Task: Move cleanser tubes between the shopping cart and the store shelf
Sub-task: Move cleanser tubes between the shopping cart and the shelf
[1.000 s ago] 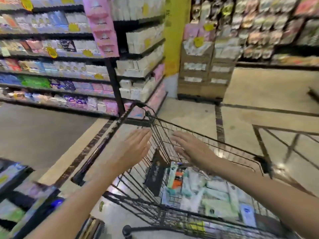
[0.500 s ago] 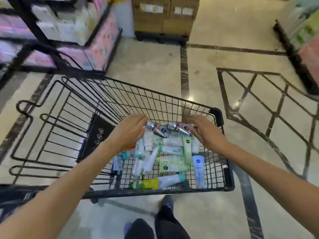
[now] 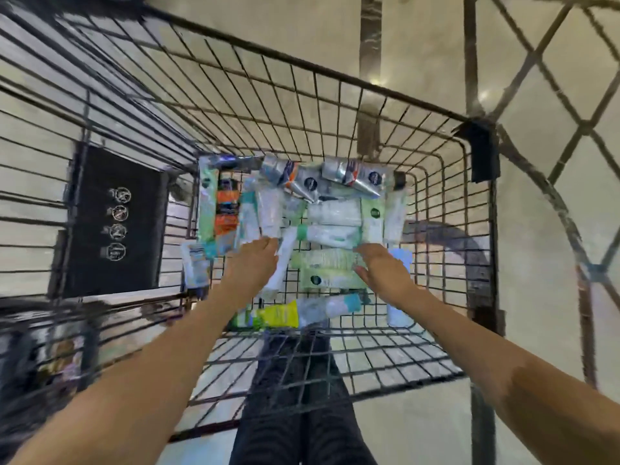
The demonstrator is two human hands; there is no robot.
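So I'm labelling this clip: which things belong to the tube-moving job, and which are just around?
Job:
cleanser tubes
shopping cart
left hand
right hand

Just around:
black sign panel
tiled floor
person's legs

The black wire shopping cart [image 3: 396, 99] stood on a pale polished floor [image 3: 536, 414] crossed by dark inlaid lines. Its mesh bottom carried a scatter of cleanser tubes [image 3: 332, 236], most of them packed toward the far edge. Two silver tubes [image 3: 292, 177] lay against the far wall, an orange-banded tube [image 3: 226, 209] sat near the far-left corner, pale green and white ones filled the middle, and a yellow-green tube [image 3: 278, 315] lay crosswise by the near edge. A black placard [image 3: 115, 223] hung on the left wall.
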